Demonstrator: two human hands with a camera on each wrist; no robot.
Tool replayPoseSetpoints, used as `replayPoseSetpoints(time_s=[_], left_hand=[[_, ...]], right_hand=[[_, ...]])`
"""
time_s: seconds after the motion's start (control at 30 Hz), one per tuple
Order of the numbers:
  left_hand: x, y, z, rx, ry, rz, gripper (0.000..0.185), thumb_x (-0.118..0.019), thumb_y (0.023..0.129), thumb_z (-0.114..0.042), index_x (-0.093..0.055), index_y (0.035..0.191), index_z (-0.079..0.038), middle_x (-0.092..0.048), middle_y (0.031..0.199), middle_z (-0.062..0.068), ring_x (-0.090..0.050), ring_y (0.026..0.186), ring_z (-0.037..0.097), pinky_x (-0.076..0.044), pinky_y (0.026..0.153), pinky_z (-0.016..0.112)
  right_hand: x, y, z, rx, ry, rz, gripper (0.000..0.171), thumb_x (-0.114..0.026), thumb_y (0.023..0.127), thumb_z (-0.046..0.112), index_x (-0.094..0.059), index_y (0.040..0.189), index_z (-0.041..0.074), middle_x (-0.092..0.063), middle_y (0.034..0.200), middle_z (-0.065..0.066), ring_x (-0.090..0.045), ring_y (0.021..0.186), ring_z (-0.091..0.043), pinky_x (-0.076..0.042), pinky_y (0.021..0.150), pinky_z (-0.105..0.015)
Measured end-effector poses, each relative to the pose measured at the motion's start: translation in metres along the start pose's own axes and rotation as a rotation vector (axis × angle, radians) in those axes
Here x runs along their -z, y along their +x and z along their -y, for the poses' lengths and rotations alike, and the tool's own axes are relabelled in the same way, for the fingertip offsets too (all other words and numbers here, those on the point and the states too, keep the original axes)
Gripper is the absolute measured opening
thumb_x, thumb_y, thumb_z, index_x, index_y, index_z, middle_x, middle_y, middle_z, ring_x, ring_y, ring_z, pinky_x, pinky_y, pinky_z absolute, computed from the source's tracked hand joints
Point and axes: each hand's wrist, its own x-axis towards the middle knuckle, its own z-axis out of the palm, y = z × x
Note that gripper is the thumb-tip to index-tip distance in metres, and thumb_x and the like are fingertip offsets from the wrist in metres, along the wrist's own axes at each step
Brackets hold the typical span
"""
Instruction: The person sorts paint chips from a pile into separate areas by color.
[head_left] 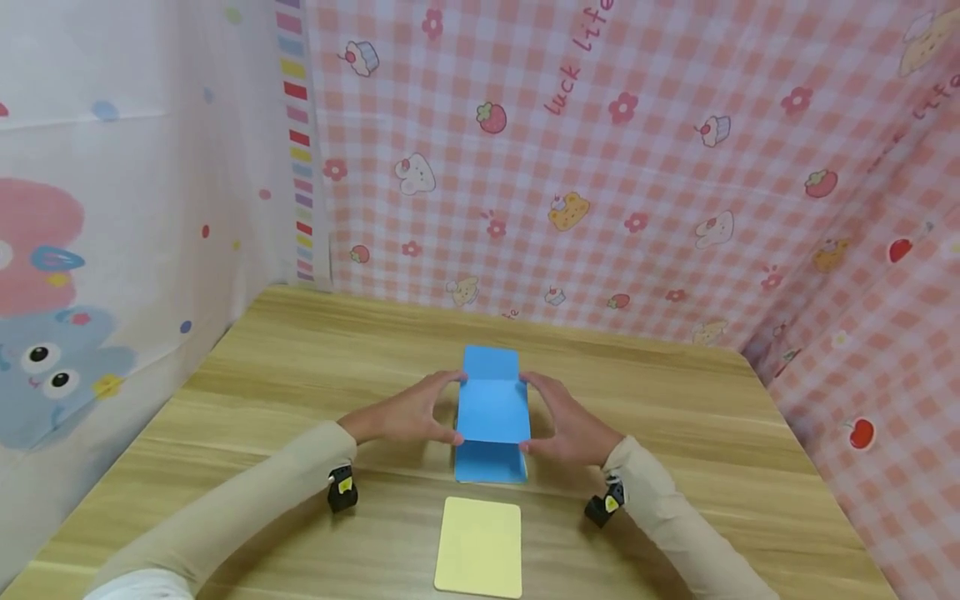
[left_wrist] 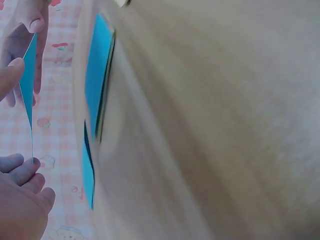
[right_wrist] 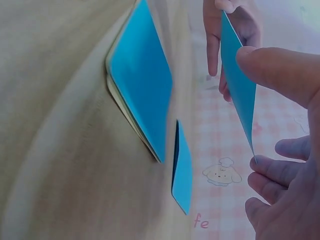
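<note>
Nearby, yellow sheet [head_left: 478, 546] just beside blue stack [head_left: 489, 472].

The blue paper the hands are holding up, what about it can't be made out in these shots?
- Blue sheet: its underside; head view shows only the top face.
- Blue stack beneath: sheet count; the lifted sheet covers most of it, and both wrist views are blurred.
- Left hand, right hand: fingertips under the sheet, hidden.
- Yellow paper: absent from wrist views.

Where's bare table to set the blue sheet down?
Bare wood left of the left hand, right of the right hand, and behind the blue stack. Crowded: the middle strip, from that stack to the yellow pad.
</note>
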Motion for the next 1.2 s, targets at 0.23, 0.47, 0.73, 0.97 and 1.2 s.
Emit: replayPoseSetpoints(time_s=[0.23, 0.47, 0.73, 0.97, 1.2], left_hand=[[0.015, 0.01, -0.006, -0.033, 0.016, -0.021, 0.096, -0.085, 0.084, -0.025, -0.027, 0.156, 0.001, -0.03, 0.161, 0.021, -0.025, 0.149, 0.039, -0.025, 0.119, 0.058], [0.026, 0.025, -0.005, -0.038, 0.003, -0.035, 0.098, -0.085, 0.083, -0.033, -0.028, 0.158, -0.004, -0.03, 0.162, 0.017, -0.026, 0.15, 0.037, -0.026, 0.119, 0.056], [0.035, 0.036, 0.002, -0.032, -0.053, -0.025, 0.095, -0.084, 0.084, -0.024, -0.027, 0.159, -0.008, -0.027, 0.164, 0.014, -0.024, 0.15, 0.038, -0.025, 0.119, 0.057], [0.037, 0.043, 0.008, -0.012, -0.085, -0.017, 0.094, -0.083, 0.086, -0.025, -0.026, 0.159, -0.009, -0.025, 0.165, 0.014, -0.023, 0.148, 0.048, -0.027, 0.117, 0.061], [0.039, 0.05, 0.02, 0.02, -0.099, -0.025, 0.098, -0.084, 0.084, -0.034, -0.026, 0.16, -0.013, -0.025, 0.166, 0.01, -0.024, 0.148, 0.046, -0.029, 0.115, 0.062]], right_hand=[[0.011, 0.01, -0.006, 0.013, -0.028, -0.008, 0.096, -0.083, 0.086, 0.026, -0.023, 0.158, 0.002, -0.03, 0.16, -0.021, -0.028, 0.147, -0.04, -0.029, 0.116, -0.061], [0.02, 0.019, -0.013, -0.016, 0.017, -0.045, 0.096, -0.083, 0.084, 0.026, -0.025, 0.157, 0.003, -0.031, 0.16, -0.019, -0.028, 0.147, -0.039, -0.028, 0.116, -0.061], [0.023, 0.032, -0.024, -0.02, 0.009, -0.045, 0.094, -0.083, 0.085, 0.023, -0.026, 0.158, 0.004, -0.031, 0.16, -0.019, -0.029, 0.148, -0.039, -0.027, 0.117, -0.06], [0.026, 0.042, -0.029, -0.053, -0.011, -0.04, 0.091, -0.082, 0.086, 0.02, -0.028, 0.157, 0.001, -0.033, 0.16, -0.019, -0.03, 0.147, -0.04, -0.027, 0.118, -0.058], [0.026, 0.053, -0.038, -0.094, 0.007, -0.034, 0.092, -0.083, 0.086, 0.026, -0.029, 0.158, 0.004, -0.032, 0.162, -0.017, -0.029, 0.148, -0.039, -0.026, 0.118, -0.059]])
